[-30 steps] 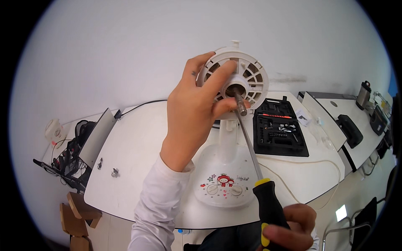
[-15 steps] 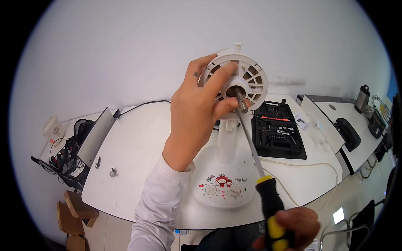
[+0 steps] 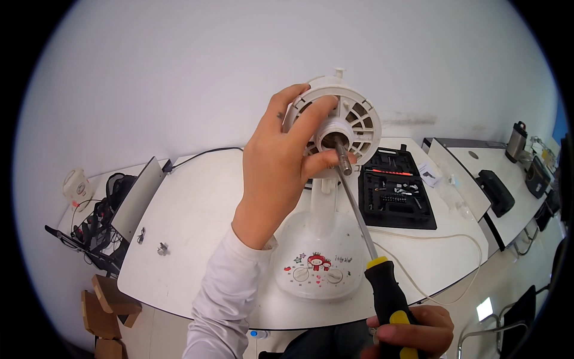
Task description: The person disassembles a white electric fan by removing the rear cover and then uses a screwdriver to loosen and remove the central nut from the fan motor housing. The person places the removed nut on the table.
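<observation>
A white electric fan without blades stands before me, its round slotted motor housing [image 3: 363, 136] facing me and a metal shaft [image 3: 342, 157] sticking out of the centre. My left hand [image 3: 280, 152] grips this housing from the left, fingers over its front and thumb below the shaft. In my right hand [image 3: 427, 330], at the lower right, is a screwdriver [image 3: 385, 286] with a black and yellow handle. Its long blade slants up to the underside of the housing, where my thumb hides the tip. Below, the fan base [image 3: 317, 287] carries two knobs and red cartoon figures.
An open black tool case [image 3: 397, 212] lies right of the fan, beside a leaflet [image 3: 429, 173]. A pale cord [image 3: 472, 239] loops along the table's right side. Small metal parts [image 3: 162, 248] lie on the left of the white table [image 3: 179, 209]. Cardboard [image 3: 98, 311] stands on the floor.
The fan's motor housing has tipped slightly downward with my left hand on it. My right hand has shifted its fingers around the screwdriver handle, and the blade stays against the housing's underside.
</observation>
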`<state>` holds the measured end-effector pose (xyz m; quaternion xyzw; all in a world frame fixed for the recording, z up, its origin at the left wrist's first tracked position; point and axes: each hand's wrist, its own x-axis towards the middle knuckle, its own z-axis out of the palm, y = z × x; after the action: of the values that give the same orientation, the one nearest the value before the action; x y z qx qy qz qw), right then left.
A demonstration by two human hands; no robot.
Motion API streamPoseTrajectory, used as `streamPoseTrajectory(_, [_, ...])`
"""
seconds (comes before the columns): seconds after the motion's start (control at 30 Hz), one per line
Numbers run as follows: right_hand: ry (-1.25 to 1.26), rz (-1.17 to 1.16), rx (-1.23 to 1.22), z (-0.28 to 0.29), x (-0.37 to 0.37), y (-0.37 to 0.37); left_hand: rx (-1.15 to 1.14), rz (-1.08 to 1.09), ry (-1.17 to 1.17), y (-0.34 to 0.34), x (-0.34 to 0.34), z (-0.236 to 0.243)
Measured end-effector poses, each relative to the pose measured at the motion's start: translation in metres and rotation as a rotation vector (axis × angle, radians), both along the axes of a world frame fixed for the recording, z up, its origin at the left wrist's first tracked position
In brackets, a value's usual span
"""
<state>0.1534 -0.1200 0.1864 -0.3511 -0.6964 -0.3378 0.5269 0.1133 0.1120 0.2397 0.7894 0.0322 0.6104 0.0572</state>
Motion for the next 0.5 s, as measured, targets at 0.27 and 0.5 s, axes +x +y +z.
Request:
streamPoseTrajectory(0.27, [0.632,0.135,-0.780,0.017,-0.009,-0.039,0.001,-0.020,0.011,0.001,0.001,0.005])
streamPoseTrajectory(0.5, [-0.003,-0.117,-0.317,0.001,0.005,-0.032,0.006,-0.001,-0.009,-0.002,0.002,0.006])
